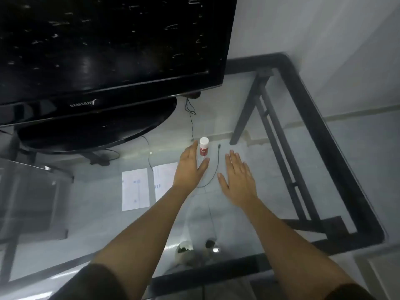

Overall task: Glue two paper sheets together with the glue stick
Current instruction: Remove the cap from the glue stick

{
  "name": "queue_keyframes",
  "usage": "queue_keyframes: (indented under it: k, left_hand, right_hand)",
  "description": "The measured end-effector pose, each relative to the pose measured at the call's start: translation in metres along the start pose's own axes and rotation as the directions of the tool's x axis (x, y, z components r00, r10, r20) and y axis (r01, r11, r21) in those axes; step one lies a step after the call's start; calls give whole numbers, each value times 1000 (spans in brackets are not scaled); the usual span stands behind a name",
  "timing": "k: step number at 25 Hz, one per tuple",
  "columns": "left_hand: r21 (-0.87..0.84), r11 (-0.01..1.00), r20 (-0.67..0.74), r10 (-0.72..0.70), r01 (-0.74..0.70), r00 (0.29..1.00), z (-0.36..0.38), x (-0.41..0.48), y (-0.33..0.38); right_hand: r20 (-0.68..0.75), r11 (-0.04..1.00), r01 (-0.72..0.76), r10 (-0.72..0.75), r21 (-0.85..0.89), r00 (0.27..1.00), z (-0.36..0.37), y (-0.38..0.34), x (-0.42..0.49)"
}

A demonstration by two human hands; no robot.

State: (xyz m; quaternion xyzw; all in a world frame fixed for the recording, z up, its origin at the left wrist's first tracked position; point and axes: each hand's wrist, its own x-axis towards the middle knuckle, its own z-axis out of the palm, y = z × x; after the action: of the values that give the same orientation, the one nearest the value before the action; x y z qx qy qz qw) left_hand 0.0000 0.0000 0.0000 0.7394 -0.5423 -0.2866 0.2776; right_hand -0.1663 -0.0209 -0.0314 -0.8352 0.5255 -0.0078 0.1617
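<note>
A glue stick [204, 146] with a white cap and red label stands upright on the glass table [249, 213]. My left hand [191, 167] is open right beside it, fingers to its left and thumb below it, not closed on it. My right hand [238, 178] hovers flat and open to the right, holding nothing. Two white paper sheets lie side by side on the glass: one sheet [135, 189] to the left, the other sheet [163, 178] partly hidden under my left wrist.
A black Samsung television [104, 50] on an oval stand [97, 128] fills the upper left. A thin black cable [216, 165] loops between my hands. The table's black metal frame [337, 148] runs along the right and front. The floor shows through the glass.
</note>
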Motion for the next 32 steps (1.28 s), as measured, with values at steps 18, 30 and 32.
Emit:
queue_keyframes:
  k: [18,30,32]
  left_hand:
    - [-241,970,-139,0,-34,990,-16,-15,16]
    - [-171,983,-187,-94,62,978,-42,-29,-15]
    - [-168,984,-202,-94,60,975,-46,-31,-17]
  right_hand:
    - [174,338,-264,274,904,946,-74,-31,30]
    - [-42,488,-151,364,860,931,-61,-31,54]
    - [-116,681,-97,259,726,959,-50,-29,54]
